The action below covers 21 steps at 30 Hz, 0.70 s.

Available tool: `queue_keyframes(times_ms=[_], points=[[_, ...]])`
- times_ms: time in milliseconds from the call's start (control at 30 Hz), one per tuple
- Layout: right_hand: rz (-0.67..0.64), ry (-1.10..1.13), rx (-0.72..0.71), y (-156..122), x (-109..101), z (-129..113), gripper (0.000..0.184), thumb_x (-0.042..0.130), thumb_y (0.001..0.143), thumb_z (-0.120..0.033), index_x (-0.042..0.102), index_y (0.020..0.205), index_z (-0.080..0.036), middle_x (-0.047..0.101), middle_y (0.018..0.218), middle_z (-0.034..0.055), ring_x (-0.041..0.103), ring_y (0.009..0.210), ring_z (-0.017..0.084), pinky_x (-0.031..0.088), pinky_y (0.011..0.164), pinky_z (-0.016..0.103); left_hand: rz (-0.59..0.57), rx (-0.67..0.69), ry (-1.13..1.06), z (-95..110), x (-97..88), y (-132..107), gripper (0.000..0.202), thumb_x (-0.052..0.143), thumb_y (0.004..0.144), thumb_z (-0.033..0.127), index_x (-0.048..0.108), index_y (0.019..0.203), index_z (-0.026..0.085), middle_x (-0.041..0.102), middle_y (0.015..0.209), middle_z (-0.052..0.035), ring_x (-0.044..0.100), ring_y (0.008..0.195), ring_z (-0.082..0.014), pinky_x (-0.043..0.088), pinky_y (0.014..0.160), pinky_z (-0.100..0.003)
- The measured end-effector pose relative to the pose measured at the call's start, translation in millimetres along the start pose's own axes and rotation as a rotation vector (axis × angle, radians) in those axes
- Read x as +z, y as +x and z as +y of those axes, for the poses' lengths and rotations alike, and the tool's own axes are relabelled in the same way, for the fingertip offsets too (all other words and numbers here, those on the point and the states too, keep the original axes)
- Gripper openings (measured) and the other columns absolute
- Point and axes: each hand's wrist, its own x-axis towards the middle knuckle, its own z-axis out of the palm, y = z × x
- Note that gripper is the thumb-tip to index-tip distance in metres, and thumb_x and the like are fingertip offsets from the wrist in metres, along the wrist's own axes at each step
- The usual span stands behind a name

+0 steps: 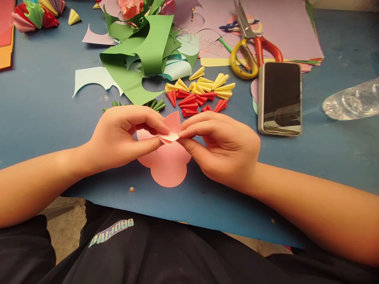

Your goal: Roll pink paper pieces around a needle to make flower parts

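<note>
Between my two hands is a small pink paper piece (172, 123), partly folded, with a pale inner side showing. My left hand (124, 132) pinches its left edge between thumb and fingers. From the other side, the fingertips of my right hand (223, 144) close on its right edge. Below it on the table lie pink paper circles (168, 167), overlapping and partly covered by my hands. Just beyond my hands sit several small rolled paper cones, red ones (189, 103), yellow ones (213, 83) and dark green ones (156, 105), the green partly hidden behind my left hand.
Green paper offcuts (152, 47) pile up at the back. Scissors (248, 43) with yellow and red handles lie on pink sheets (291, 31). A phone (280, 96) and a clear plastic bottle (352, 100) are at right. Multicoloured cone clusters (35, 15) sit far left. The blue table's (231, 209) front edge is near my lap.
</note>
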Motion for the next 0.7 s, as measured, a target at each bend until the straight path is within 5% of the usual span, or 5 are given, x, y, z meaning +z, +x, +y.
queue_keyframes(times_ms=[167, 433, 533, 700], points=[[0.018, 0.12, 0.074, -0.9, 3.0, -0.2, 0.008, 0.078, 0.094, -0.017, 0.076, 0.09, -0.023, 0.079, 0.09, 0.0056, 0.074, 0.081, 0.02, 0.06, 0.071, 0.037, -0.008, 0.102, 0.118, -1.7, -0.3, 1.7, 0.011, 0.088, 0.09, 0.038, 0.083, 0.089, 0.028, 0.085, 0.089, -0.0027, 0.077, 0.077, -0.0169, 0.062, 0.072, -0.029], [0.023, 0.244, 0.278, -1.9, 5.7, -3.9, 0.01, 0.084, 0.094, -0.03, 0.076, 0.091, -0.025, 0.08, 0.088, 0.0042, 0.076, 0.082, 0.022, 0.065, 0.073, 0.039, -0.051, 0.113, 0.133, 3.2, 1.4, 3.2, 0.012, 0.083, 0.095, 0.031, 0.08, 0.084, 0.026, 0.087, 0.091, -0.0024, 0.081, 0.085, -0.0171, 0.064, 0.079, -0.027], [0.074, 0.284, 0.309, -3.7, 8.2, -2.7, 0.016, 0.088, 0.091, -0.031, 0.074, 0.095, -0.025, 0.078, 0.088, 0.002, 0.076, 0.08, 0.019, 0.067, 0.071, 0.036, -0.047, 0.062, 0.087, 2.3, 2.2, 0.7, 0.006, 0.082, 0.096, 0.031, 0.079, 0.094, 0.025, 0.086, 0.093, -0.0026, 0.082, 0.086, -0.0178, 0.066, 0.079, -0.029], [0.045, 0.364, 0.306, -4.8, 8.4, -0.7, 0.02, 0.089, 0.089, -0.025, 0.071, 0.099, -0.025, 0.076, 0.087, 0.0008, 0.076, 0.081, 0.017, 0.067, 0.071, 0.033, -0.031, 0.031, -0.003, -2.1, 3.7, -2.0, 0.026, 0.083, 0.094, 0.027, 0.075, 0.119, 0.023, 0.085, 0.098, -0.0039, 0.084, 0.085, -0.0185, 0.068, 0.076, -0.031]])
